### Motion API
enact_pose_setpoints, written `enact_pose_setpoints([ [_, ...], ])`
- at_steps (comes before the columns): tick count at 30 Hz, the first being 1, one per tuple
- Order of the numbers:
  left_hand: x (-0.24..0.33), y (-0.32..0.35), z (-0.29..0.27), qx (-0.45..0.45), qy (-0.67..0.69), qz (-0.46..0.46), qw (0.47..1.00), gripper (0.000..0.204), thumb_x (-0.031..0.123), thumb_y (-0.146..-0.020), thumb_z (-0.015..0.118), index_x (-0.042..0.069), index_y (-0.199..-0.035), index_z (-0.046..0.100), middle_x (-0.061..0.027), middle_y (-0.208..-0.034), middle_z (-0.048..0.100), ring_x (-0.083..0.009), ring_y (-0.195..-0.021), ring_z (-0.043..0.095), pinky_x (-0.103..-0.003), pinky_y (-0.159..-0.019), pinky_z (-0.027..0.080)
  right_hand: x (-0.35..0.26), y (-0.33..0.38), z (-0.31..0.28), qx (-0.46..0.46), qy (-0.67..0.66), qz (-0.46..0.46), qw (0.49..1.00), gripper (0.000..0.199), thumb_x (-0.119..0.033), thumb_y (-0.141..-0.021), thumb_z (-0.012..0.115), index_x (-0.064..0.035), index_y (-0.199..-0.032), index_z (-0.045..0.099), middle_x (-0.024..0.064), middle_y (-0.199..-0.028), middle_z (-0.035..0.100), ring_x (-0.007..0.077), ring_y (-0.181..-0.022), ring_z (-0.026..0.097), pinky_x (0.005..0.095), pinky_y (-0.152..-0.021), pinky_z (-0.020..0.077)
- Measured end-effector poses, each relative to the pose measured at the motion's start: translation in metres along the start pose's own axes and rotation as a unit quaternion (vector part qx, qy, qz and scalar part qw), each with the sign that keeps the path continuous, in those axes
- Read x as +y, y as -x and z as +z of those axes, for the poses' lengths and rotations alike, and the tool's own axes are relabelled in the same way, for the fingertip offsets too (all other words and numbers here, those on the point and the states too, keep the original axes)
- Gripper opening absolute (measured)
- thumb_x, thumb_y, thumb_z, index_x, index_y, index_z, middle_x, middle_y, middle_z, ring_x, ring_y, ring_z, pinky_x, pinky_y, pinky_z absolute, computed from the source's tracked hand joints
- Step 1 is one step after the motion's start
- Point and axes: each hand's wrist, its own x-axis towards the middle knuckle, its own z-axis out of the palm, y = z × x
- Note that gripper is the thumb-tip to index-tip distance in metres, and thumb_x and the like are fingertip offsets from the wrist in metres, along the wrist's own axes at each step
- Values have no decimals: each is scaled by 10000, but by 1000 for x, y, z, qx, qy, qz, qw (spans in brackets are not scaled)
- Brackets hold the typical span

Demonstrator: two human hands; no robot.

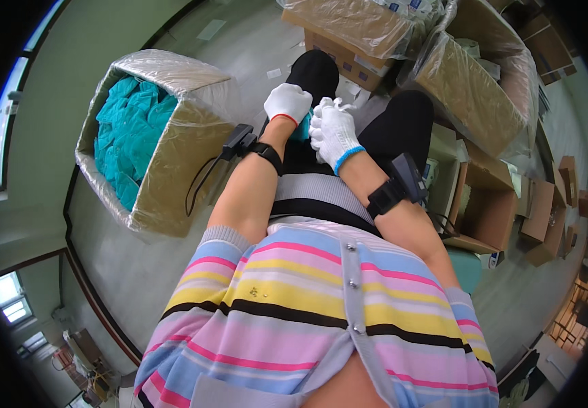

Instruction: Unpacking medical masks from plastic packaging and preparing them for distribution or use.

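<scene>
Both my hands wear white knit gloves and are close together over my lap. My left hand, with a red cuff, is closed in a fist at the upper end of a teal piece of soft material. Right beside it my right hand, with a blue cuff, curls its fingers against the same piece. Only a small strip of the teal piece shows between the gloves, so its kind is hidden. To the left stands a plastic-lined carton, filled with a heap of crumpled teal pieces of the same colour.
Ahead is a lined carton holding white and blue packets. A large plastic-lined carton stands at the upper right. Open brown boxes sit to my right, with more cardboard farther off. Each wrist carries a strapped-on black device.
</scene>
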Motion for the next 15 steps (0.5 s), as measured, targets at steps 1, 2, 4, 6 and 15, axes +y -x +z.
enact_pose_setpoints([
  [1,5,-5,3,-2,-6,3,1000,325,365,-781,569,109,-859,754,-176,-926,697,-370,-910,668,-447,-830,531,-5,0,-9,-35,-26,12,999,366,-388,-993,438,-206,-675,440,-57,-523,361,120,-360,341,277,-326,223],
  [2,12,-2,4,-7,-12,6,1000,330,354,-773,561,113,-886,757,-170,-959,700,-366,-934,668,-445,-849,529,-7,7,-16,-68,-52,26,996,366,-398,-1005,420,-206,-696,455,-55,-533,365,121,-373,346,278,-333,229],
  [4,24,-2,3,-35,-14,-9,999,316,307,-808,536,106,-913,755,-154,-987,708,-339,-968,675,-423,-847,538,-11,18,-14,-22,-55,24,998,359,-385,-994,457,-206,-683,451,-48,-529,362,129,-368,345,292,-334,230],
  [6,31,4,0,-48,2,-5,999,310,299,-804,541,107,-918,757,-152,-987,711,-336,-967,676,-412,-839,540,-9,30,-10,76,-4,-20,997,351,-363,-990,472,-205,-678,452,-43,-530,364,132,-368,346,296,-338,228],
  [15,38,5,7,-76,25,-14,997,320,310,-787,536,117,-915,756,-151,-999,708,-351,-985,664,-413,-857,530,-8,55,-25,66,-44,-43,996,315,-344,-947,506,-207,-666,463,-36,-529,386,143,-373,361,298,-347,252],
])
